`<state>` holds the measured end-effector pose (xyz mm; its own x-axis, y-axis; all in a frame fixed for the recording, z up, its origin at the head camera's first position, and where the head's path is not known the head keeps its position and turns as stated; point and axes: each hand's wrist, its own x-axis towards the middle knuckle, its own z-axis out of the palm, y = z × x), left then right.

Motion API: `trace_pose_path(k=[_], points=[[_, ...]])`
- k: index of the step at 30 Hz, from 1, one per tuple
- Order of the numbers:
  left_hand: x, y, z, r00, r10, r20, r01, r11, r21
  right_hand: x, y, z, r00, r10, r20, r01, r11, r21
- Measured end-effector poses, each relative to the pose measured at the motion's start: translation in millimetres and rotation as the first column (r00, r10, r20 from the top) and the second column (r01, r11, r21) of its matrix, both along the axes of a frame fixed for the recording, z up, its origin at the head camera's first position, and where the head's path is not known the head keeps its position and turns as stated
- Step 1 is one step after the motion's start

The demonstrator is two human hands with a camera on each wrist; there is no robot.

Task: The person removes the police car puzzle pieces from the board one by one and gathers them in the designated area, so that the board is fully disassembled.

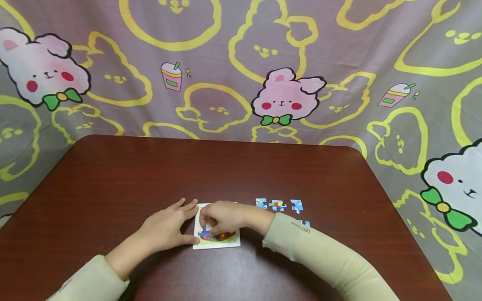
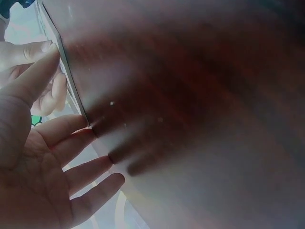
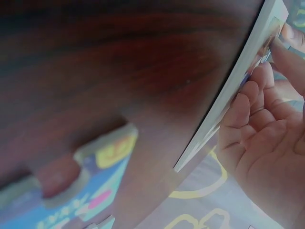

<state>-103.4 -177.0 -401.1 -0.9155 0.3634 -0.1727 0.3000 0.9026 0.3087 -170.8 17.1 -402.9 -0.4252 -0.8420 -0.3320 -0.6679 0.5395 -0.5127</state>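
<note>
Your left hand, fingers spread, touches the board; your right hand, above it, hides much, and I can't tell if it's pinching anything. Your right sleeve partly covers one piece.

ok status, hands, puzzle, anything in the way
Left hand touching left edge of white-rimmed square puzzle board. Right hand over its colourful picture, grip unclear. Loose blue jigsaw pieces right of board; pale green sleeve partly hides one.

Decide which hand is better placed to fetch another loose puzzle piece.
Probably the right hand, nearer the loose pieces; the left hand touches the tray from its left side.
</note>
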Motion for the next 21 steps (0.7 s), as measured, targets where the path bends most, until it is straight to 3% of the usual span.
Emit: trace_pose_path(k=[10, 17, 21], points=[[2.0, -2.9, -0.2, 0.999, -0.032, -0.036, 0.032, 0.999, -0.014, 1.0, -1.8, 0.5, 1.000, 0.029, -0.011, -0.029, 0.999, -0.021], [1.6, -1.8, 0.3, 0.999, -0.028, -0.027, 0.027, 0.999, -0.021, -0.3, 3.5, 3.0, 0.993, -0.002, 0.117, 0.014, 0.995, -0.103], [1.4, -2.0, 0.8, 0.999, -0.027, -0.020, 0.027, 0.999, -0.025, -1.5, 4.3, 3.8, 0.989, -0.004, 0.149, 0.023, 0.991, -0.132]])
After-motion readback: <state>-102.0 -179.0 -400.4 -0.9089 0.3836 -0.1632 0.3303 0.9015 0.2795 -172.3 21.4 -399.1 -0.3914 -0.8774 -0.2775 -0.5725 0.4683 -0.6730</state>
